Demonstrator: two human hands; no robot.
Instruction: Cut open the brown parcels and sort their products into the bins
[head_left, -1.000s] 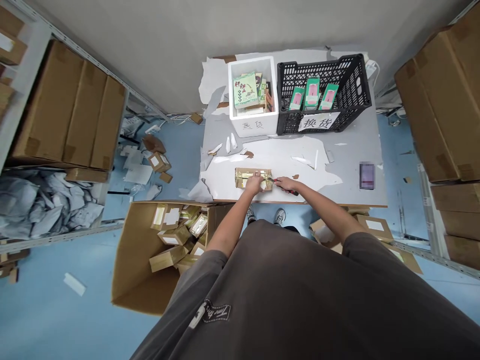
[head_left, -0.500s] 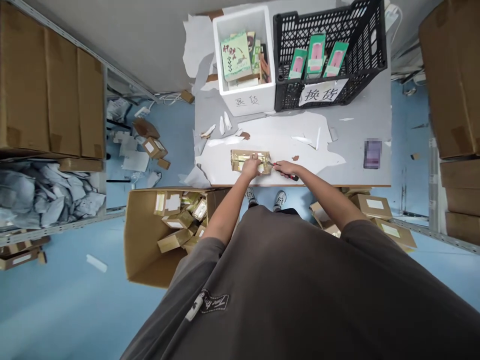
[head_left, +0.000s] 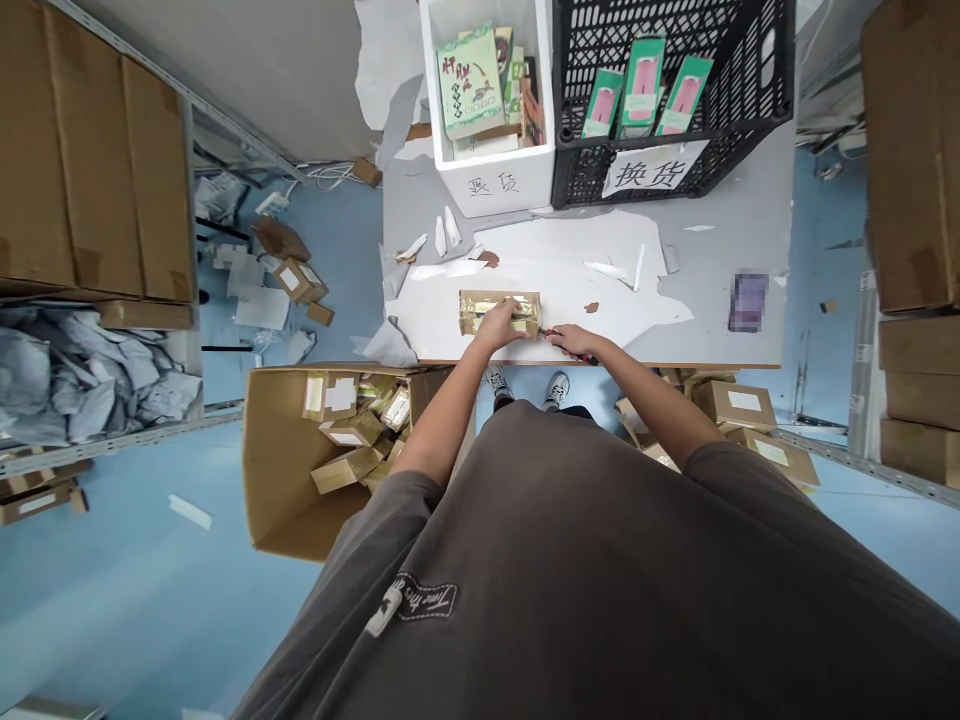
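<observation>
A small cardboard box wrapped in shiny tape lies near the front edge of the table. My left hand lies over it, fingers on its top and thumb towards its right end, gripping it. My right hand is closed around a red-and-black utility knife, whose front end points left at the box's lower right corner. The blade is too small to make out clearly.
At the table's back stand a white foam bin of small cartons and a black plastic crate holding green-and-pink boxes. Paper scraps litter the table. A blurred purple item lies right. Below left is a large carton of parcels.
The knife's front end has shifted from the box's right end to its lower right corner. The box has turned slightly under my left hand, and the whole view has shifted a little.
</observation>
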